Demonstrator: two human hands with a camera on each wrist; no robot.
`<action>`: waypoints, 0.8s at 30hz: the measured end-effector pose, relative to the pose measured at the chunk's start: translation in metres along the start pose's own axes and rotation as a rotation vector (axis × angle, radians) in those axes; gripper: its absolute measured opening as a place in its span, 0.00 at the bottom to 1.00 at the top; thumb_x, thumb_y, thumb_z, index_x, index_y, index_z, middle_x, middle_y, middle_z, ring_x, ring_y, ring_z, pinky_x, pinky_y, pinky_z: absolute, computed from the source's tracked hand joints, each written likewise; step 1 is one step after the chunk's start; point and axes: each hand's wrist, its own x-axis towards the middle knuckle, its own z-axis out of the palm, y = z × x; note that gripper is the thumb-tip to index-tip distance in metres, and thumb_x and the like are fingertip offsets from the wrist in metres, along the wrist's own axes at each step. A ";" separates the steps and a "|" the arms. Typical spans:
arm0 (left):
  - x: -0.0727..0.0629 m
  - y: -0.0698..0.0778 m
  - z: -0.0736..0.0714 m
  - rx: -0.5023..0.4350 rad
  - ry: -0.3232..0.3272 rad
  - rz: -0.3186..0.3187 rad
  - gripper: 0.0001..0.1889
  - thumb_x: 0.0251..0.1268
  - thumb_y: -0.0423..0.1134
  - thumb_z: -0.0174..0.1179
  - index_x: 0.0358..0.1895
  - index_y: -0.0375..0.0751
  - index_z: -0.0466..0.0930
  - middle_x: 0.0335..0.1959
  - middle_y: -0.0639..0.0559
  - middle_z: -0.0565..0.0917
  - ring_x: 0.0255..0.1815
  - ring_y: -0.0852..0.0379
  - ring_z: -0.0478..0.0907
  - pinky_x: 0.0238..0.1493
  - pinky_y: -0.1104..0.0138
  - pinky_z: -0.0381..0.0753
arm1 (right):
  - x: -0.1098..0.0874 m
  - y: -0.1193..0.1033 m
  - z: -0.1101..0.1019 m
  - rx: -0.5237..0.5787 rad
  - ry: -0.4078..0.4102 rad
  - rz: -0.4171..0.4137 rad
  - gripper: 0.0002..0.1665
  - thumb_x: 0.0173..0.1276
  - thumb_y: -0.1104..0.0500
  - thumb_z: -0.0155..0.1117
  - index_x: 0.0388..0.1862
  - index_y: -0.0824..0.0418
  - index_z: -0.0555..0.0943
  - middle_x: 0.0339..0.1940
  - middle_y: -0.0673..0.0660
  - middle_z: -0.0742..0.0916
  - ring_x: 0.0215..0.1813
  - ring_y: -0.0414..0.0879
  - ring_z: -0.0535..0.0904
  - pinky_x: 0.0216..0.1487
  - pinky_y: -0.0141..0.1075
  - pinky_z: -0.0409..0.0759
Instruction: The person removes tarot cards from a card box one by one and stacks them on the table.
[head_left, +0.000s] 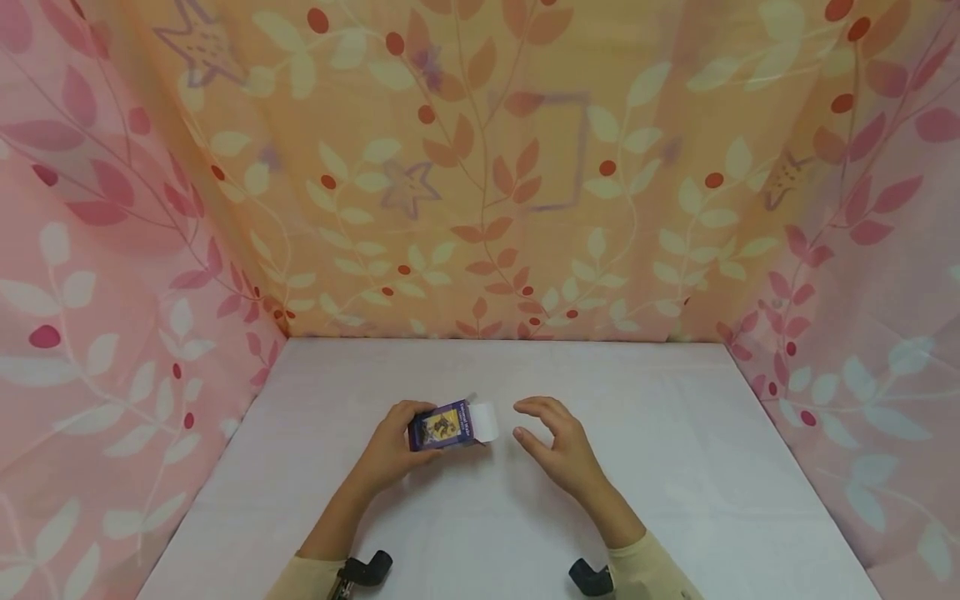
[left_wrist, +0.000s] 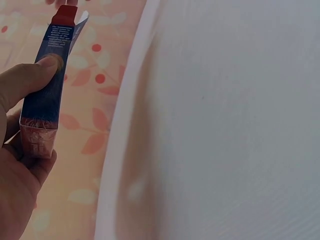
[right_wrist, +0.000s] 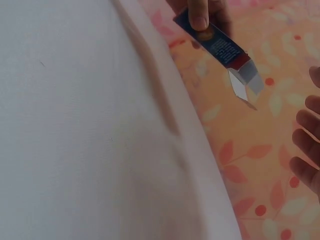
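A small dark blue card box (head_left: 441, 427) with a yellow picture on its front is held in my left hand (head_left: 390, 450). The thumb presses one narrow side of the box (left_wrist: 50, 100), and the fingers wrap the other side. At its right end the lid stands open, showing a white flap (head_left: 484, 422) and a red tab (left_wrist: 65, 15). My right hand (head_left: 558, 448) hovers just right of the open end, fingers loosely bent and apart from the box, holding nothing. In the right wrist view the fingers (right_wrist: 307, 142) are spread along the right edge.
A white cloth covers the table (head_left: 675, 467). Behind it hangs an orange curtain (head_left: 480, 167) with leaves and red dots, and pink leafy curtains (head_left: 112, 292) close off both sides. Black wrist cameras (head_left: 367, 570) sit at both sleeves.
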 end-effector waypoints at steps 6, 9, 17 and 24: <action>-0.010 0.008 0.006 -0.018 0.010 0.004 0.38 0.47 0.42 0.83 0.64 0.57 0.75 0.62 0.59 0.77 0.62 0.53 0.74 0.67 0.47 0.74 | -0.003 -0.002 0.006 0.020 -0.011 -0.011 0.20 0.67 0.55 0.74 0.57 0.55 0.85 0.56 0.47 0.86 0.61 0.46 0.82 0.61 0.50 0.82; -0.015 0.011 0.007 -0.030 0.013 0.003 0.38 0.46 0.41 0.83 0.64 0.58 0.75 0.61 0.60 0.77 0.62 0.55 0.74 0.67 0.48 0.74 | -0.004 -0.003 0.010 0.045 -0.025 -0.001 0.19 0.68 0.55 0.73 0.56 0.56 0.85 0.55 0.46 0.86 0.59 0.45 0.82 0.60 0.48 0.83; -0.023 0.016 0.012 -0.054 0.026 -0.003 0.39 0.46 0.42 0.84 0.64 0.60 0.74 0.62 0.60 0.76 0.62 0.55 0.73 0.67 0.48 0.75 | -0.007 -0.004 0.016 0.104 -0.067 0.023 0.17 0.69 0.54 0.72 0.54 0.56 0.86 0.52 0.44 0.87 0.54 0.42 0.83 0.56 0.43 0.84; -0.026 0.018 0.015 -0.043 0.017 -0.029 0.39 0.46 0.45 0.83 0.64 0.64 0.73 0.62 0.63 0.76 0.62 0.57 0.73 0.67 0.49 0.76 | -0.009 -0.005 0.021 0.101 -0.072 -0.032 0.15 0.67 0.60 0.74 0.51 0.60 0.86 0.49 0.49 0.88 0.52 0.43 0.84 0.54 0.41 0.84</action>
